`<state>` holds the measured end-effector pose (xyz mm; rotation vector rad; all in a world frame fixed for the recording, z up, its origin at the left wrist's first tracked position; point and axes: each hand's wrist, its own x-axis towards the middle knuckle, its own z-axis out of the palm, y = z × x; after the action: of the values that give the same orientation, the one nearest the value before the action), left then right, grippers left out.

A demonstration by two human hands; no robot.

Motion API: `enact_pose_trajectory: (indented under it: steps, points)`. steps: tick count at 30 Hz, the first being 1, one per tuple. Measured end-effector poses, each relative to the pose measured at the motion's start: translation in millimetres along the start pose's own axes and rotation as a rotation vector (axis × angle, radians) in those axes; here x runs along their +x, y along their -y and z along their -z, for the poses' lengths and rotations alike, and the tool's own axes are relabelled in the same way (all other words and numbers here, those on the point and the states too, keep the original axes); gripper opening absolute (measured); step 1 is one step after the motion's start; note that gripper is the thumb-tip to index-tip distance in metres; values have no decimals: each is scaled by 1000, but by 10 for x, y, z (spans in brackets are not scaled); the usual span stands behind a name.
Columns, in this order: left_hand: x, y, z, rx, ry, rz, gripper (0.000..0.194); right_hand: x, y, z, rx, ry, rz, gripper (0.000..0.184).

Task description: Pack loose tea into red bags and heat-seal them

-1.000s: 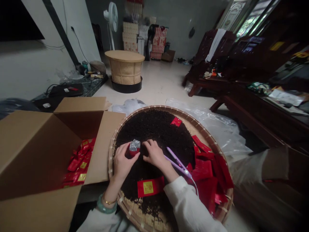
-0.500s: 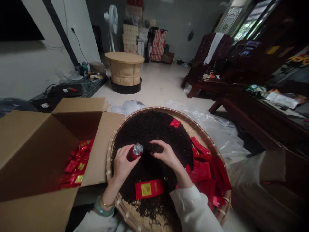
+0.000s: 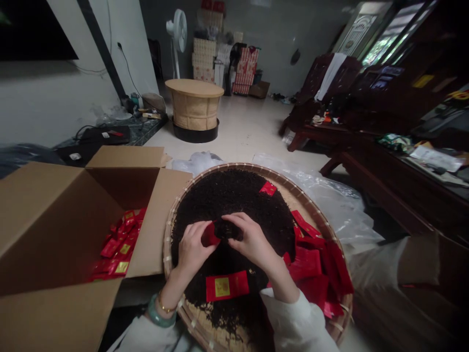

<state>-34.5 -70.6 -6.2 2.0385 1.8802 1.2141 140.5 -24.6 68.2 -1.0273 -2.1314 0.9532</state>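
Note:
A round woven bamboo tray (image 3: 315, 208) lies in front of me, heaped with dark loose tea leaves (image 3: 234, 195). My left hand (image 3: 192, 249) is closed round a small red packet (image 3: 210, 234) held over the leaves. My right hand (image 3: 251, 239) is cupped with a clump of dark tea leaves (image 3: 227, 229) in its fingers, pressed against the packet's mouth. A flat red packet with a gold label (image 3: 226, 286) rests on the leaves between my forearms. A green bangle sits on my left wrist.
An open cardboard box (image 3: 54, 215) to my left holds several filled red packets (image 3: 119, 244). Empty red packets (image 3: 315, 259) pile on the tray's right side; one red packet (image 3: 268, 188) lies at its far side. Clear plastic sheeting (image 3: 330, 195) lies beyond; dark wooden furniture (image 3: 384, 181) stands at right.
My right hand scooped tea from the heap and rose to the packet in my left hand. The packet's silver opening is now covered by the leaves. The purple tool has gone out of sight.

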Motion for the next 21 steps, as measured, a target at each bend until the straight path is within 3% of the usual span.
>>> enact_pose_trajectory:
  steps: [5,9,14,18,21]
  points:
    - [-2,3,-7,4,-9,-4,43,-4,33,-13,-63,-30,25,48]
    - [-5,1,-14,4,-11,4,42,0,59,-16,-128,30,46,35]
    - [-21,20,-32,-13,-10,-5,42,22,90,-68,-306,60,117,37]
    - [-45,35,-55,-32,10,-15,42,24,120,-98,-427,136,87,29]
    - [-59,34,-66,-34,19,-10,43,7,125,-111,-426,124,55,40]
